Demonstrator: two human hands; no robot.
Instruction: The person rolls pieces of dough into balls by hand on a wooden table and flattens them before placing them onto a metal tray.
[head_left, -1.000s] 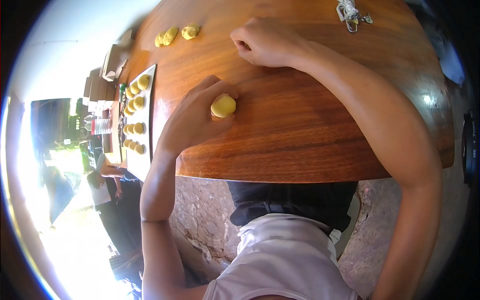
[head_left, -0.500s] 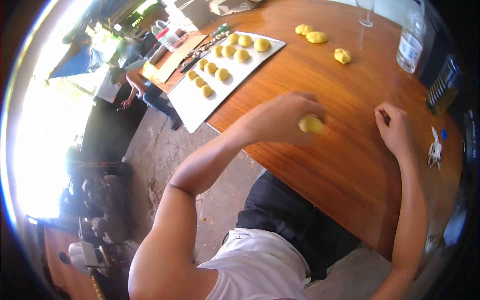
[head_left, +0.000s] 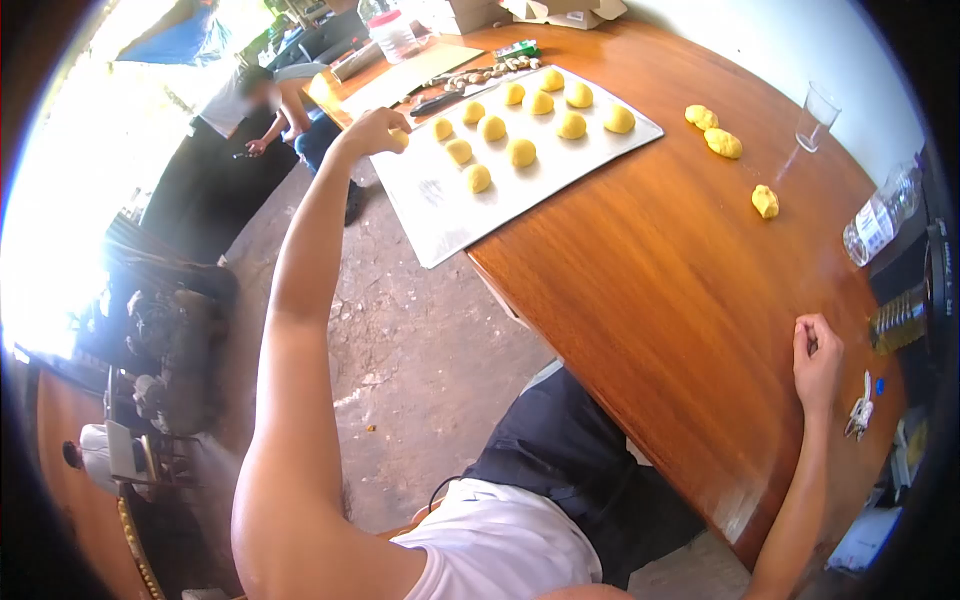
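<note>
My left hand point(head_left: 372, 137) is stretched out over the left edge of the metal baking tray point(head_left: 440, 225), its fingers closed around a yellow dough ball point(head_left: 399, 139). Several similar dough balls sit in rough rows on the tray, among them a near one point(head_left: 477, 178) and a large one point(head_left: 618, 119) at the right. The tray's near left corner juts past the table edge. On the right of the wooden table point(head_left: 640, 270), my right hand point(head_left: 819, 362) rests with fingers curled in and nothing visible in them.
Rough dough lumps point(head_left: 723, 143) and a single lump point(head_left: 765, 201) lie farther back, near a drinking glass point(head_left: 818, 118) and a plastic bottle point(head_left: 882, 217). A white cable point(head_left: 859, 408) lies by my right forearm. Behind the tray is a black-handled knife point(head_left: 437, 103). Another person point(head_left: 290, 115) sits beyond.
My left hand has carried the dough ball from above the table leftward to the tray's far left edge. The view has shifted; my right hand stays curled on the table.
</note>
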